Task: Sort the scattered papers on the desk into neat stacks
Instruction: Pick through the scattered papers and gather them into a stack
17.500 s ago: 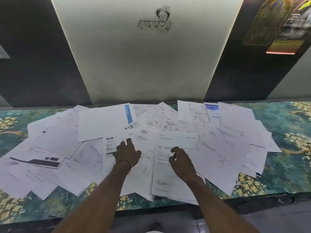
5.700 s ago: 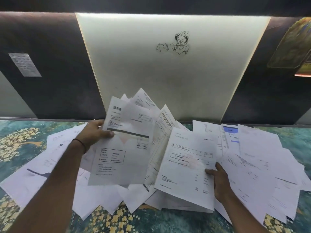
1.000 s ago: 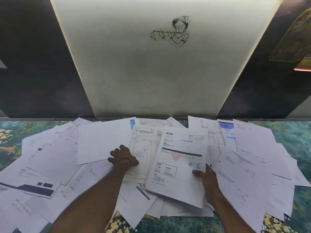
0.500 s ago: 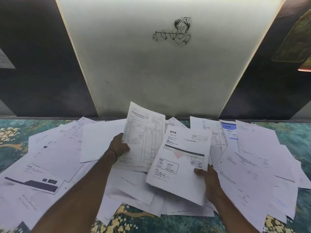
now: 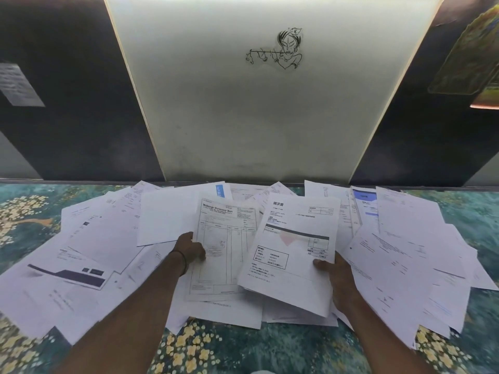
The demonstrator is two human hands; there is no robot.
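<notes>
Many white printed papers (image 5: 108, 238) lie scattered and overlapping across the desk (image 5: 270, 349), which has a teal cover with yellow flowers. My left hand (image 5: 189, 249) grips the left edge of a ruled invoice sheet (image 5: 226, 252) at the centre. My right hand (image 5: 337, 282) holds a small bundle of sheets by its lower right edge, thumb on top; the top sheet (image 5: 294, 249) bears a dark band and a boxed table. The invoice's right edge lies under that bundle.
A pale wall panel (image 5: 256, 109) with a line drawing rises behind the desk, between dark wall sections. Loose sheets spread to the left (image 5: 67, 276) and right (image 5: 405, 265) of my hands. The desk's front edge is below the frame.
My left hand has brought the invoice sheet down and to the right, from raised upright to lying low beside the bundle. My right hand keeps its hold on the bundle.
</notes>
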